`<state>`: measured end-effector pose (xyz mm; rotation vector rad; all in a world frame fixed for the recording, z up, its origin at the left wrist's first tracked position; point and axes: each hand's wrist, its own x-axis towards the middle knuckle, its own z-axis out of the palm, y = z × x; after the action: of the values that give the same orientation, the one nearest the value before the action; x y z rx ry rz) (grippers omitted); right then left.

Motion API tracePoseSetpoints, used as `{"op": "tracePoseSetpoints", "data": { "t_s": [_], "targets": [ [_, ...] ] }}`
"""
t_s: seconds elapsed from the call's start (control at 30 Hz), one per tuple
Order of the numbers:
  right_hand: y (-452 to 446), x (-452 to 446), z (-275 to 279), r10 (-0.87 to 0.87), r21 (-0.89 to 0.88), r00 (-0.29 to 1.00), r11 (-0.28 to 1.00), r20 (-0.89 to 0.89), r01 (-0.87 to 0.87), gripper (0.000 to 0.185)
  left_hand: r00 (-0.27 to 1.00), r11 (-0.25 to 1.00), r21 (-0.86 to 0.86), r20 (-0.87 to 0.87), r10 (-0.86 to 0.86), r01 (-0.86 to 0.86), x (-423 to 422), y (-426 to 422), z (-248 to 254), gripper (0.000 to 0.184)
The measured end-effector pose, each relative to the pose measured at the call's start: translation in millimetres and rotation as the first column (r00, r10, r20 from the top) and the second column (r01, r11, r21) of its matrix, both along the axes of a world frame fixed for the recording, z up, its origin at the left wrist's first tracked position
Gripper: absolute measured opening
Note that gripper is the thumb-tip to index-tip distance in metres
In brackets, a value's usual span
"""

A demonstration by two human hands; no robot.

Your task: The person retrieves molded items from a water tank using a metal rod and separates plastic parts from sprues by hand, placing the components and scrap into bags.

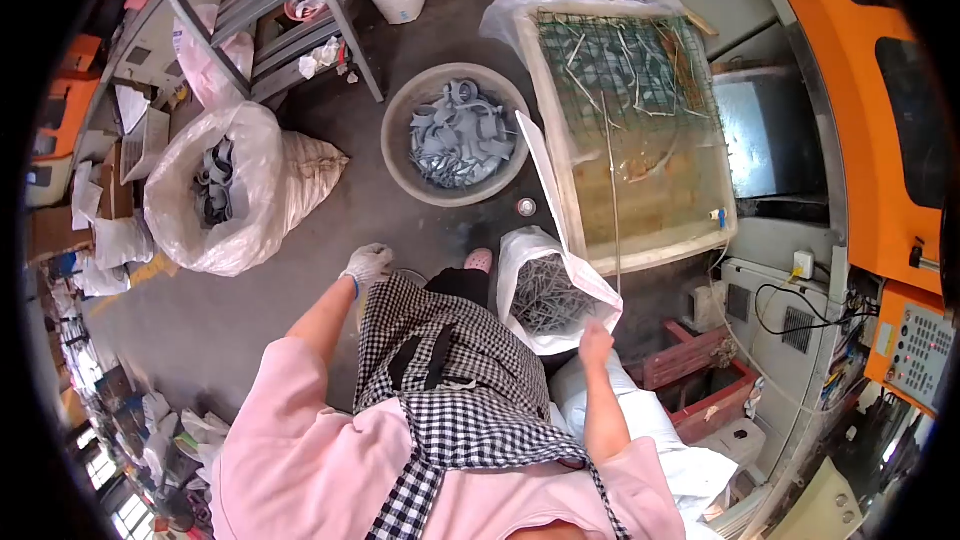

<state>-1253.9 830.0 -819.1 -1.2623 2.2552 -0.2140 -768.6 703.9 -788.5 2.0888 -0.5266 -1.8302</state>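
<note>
My left hand (369, 264), in a whitish glove, is beside the checkered apron at my waist, over the rim of something round that is mostly hidden. Its fingers are too small to make out clearly. My bare right hand (596, 342) is closed at the right edge of a white sack (515, 285). Thin grey sticks or strips (547, 296) fill this sack. In front of me stands a round grey tub (400, 175) holding grey curved plastic parts (462, 133).
At the left is a large clear bag (270, 145) with dark grey parts. A water-filled tank (640, 250) with green netting stands at the right, beside an orange machine (850, 90). A metal ladder (345, 15) leans upper left. A small can (525, 207) sits near the tub.
</note>
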Motion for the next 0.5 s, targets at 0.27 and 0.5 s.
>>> {"op": "tracePoseSetpoints", "data": {
  "t_s": [0.27,0.5],
  "targets": [
    [3,39,-19,0.323,-0.219,0.925,0.935,0.199,-0.279,0.046,0.818,0.863,-0.014,-0.325,0.474,-0.506,47,78,35,0.046],
    [17,41,-24,0.237,-0.28,0.964,0.94,0.124,-0.195,0.024,0.221,0.63,0.043,-0.916,0.335,-0.776,22,80,160,0.087]
  ]
}}
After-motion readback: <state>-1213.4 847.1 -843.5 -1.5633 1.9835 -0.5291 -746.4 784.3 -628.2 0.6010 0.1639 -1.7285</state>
